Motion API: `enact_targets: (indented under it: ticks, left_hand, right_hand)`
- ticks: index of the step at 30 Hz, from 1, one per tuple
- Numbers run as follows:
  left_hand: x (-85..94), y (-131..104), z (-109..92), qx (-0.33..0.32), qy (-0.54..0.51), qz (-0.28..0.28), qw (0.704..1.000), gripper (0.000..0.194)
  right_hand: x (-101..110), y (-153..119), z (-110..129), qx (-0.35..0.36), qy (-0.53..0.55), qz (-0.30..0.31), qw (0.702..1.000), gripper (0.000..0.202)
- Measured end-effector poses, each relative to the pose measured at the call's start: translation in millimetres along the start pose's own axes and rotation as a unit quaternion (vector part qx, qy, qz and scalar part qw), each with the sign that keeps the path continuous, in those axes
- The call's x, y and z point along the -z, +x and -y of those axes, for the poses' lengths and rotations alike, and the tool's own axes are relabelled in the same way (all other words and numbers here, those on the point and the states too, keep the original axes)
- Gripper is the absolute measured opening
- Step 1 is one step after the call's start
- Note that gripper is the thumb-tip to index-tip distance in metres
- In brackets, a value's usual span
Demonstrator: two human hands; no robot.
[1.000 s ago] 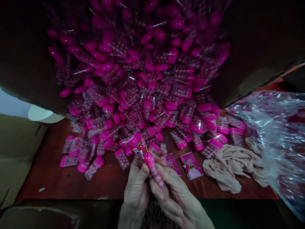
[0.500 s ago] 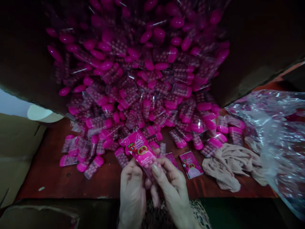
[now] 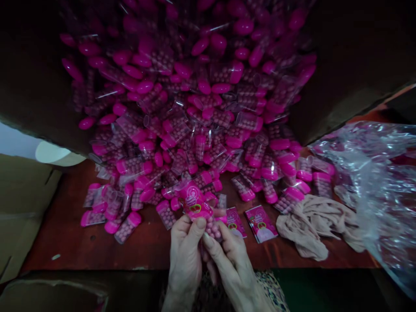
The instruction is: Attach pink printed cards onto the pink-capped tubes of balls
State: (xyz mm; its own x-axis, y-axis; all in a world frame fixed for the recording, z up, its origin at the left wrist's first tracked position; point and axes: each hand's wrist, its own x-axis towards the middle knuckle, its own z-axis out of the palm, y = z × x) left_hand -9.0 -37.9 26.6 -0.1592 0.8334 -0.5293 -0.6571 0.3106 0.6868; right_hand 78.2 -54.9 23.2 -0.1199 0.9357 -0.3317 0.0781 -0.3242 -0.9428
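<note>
Between my two hands is a clear candy container [image 3: 213, 229] filled with small pink balls, with a printed pink label [image 3: 195, 203] over its far part. My left hand [image 3: 186, 253] pinches the label's near left edge, its thumb on top. My right hand [image 3: 231, 255] is closed around the container's right side, thumb pressed near its lower end. The fingers underneath are partly hidden. Just right of my hands, two stacks of the same printed labels [image 3: 261, 223] lie on the red-brown table [image 3: 74, 242].
A large heap of pink-capped candy containers [image 3: 195, 108] spills from a dark box onto the table. To the right lie a crumpled beige cloth [image 3: 312, 225] and a clear plastic bag [image 3: 383, 186]. Cardboard [image 3: 26, 208] stands at the left edge.
The label and container have come slightly nearer to me, and more pink balls show below the label. My left thumb has moved onto the label's near edge.
</note>
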Motion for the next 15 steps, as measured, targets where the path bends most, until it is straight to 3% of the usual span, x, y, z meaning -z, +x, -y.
enact_targets:
  ticks: [5,11,15]
  left_hand:
    - [0.8,-4.0,2.2,0.005,0.008,0.037,0.999,0.017]
    - [1.8,3.3,-5.2,-0.059,-0.031,0.035,0.997,0.029]
    - [5.5,3.6,-0.8,-0.026,-0.031,0.027,0.999,0.022]
  right_hand:
    - [6.2,-2.6,6.8,-0.013,0.013,-0.01,1.0,0.027]
    - [7.8,2.7,21.1,0.019,-0.051,0.015,0.998,0.026]
    - [4.9,0.9,15.8,0.023,-0.057,0.002,0.998,0.024]
